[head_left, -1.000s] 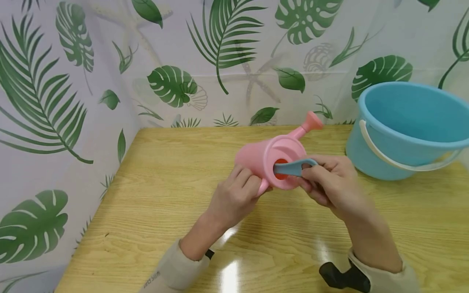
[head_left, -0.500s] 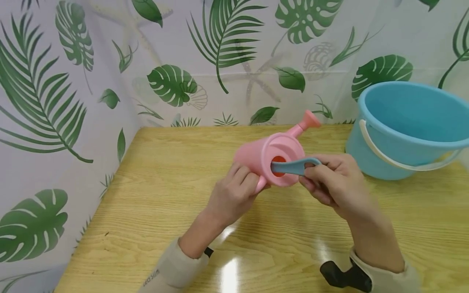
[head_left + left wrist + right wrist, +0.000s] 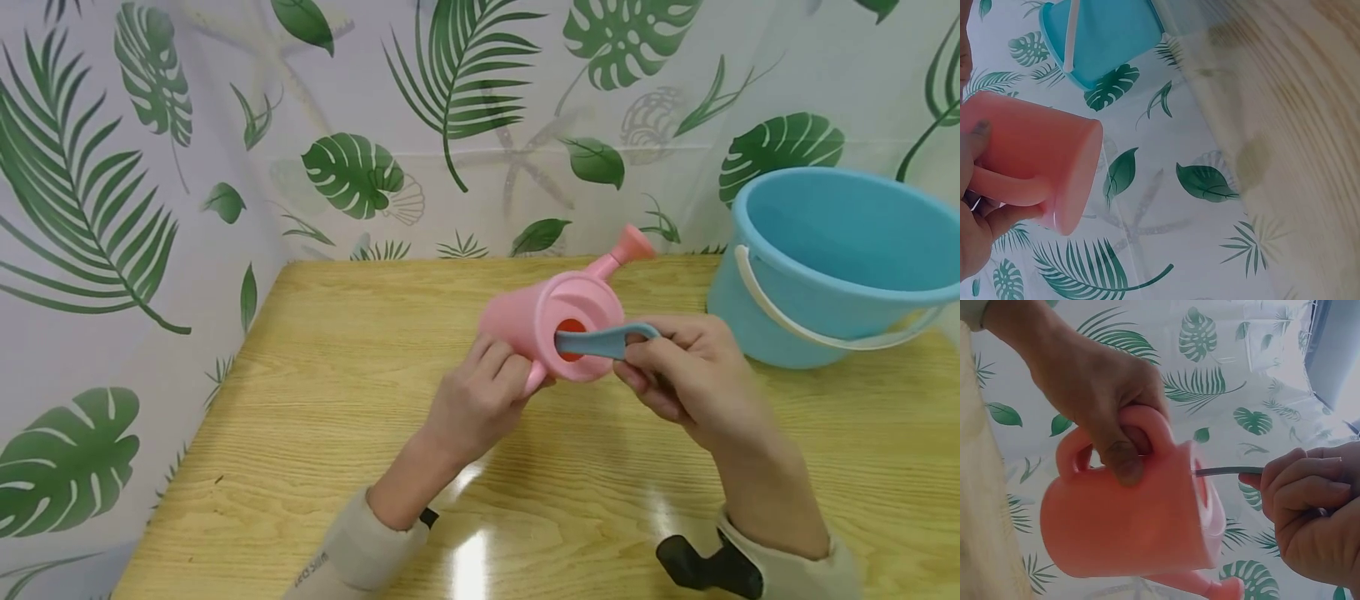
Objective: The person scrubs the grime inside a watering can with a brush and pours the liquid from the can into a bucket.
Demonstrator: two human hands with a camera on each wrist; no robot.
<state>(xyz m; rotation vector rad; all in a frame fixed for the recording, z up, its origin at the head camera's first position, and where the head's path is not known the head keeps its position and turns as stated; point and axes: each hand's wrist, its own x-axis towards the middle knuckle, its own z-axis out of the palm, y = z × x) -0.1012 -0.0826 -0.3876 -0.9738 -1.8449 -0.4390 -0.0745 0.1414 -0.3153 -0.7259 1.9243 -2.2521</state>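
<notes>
Gripping a pink watering can (image 3: 517,321) while pinching a blue tool (image 3: 600,342) in its mouth

Clasped the can's handle (image 3: 536,379) in the left hand (image 3: 480,398), with fingers curled through the loop and one digit lying against the body, as seen from the right wrist. Held the can tilted over on its side, raised from the desk (image 3: 337,350), with its base apart from the wood in both wrist views. Had its mouth facing right and somewhat toward the wearer, showing a red-orange patch (image 3: 572,357) inside. Had the spout (image 3: 606,267) jutting from the can's far side, ending in a flared rose (image 3: 636,242).

Pinched the looped end of the tool between thumb and fingers of the right hand (image 3: 690,379), just right of the can. Reached through the mouth with the tool's other end; could not tell its shape, hidden inside.

Saw a light-blue bucket (image 3: 772,329) standing to the right of the can, well apart from it, with a white bail (image 3: 832,342) hanging down its near side. Noticed a dark fleck (image 3: 218,480) on the desk, to the left of the can and nearer the wearer. Found a white, leaf-printed cloth (image 3: 495,217) behind the can, and pale sleeves (image 3: 375,542) on the near side.
</notes>
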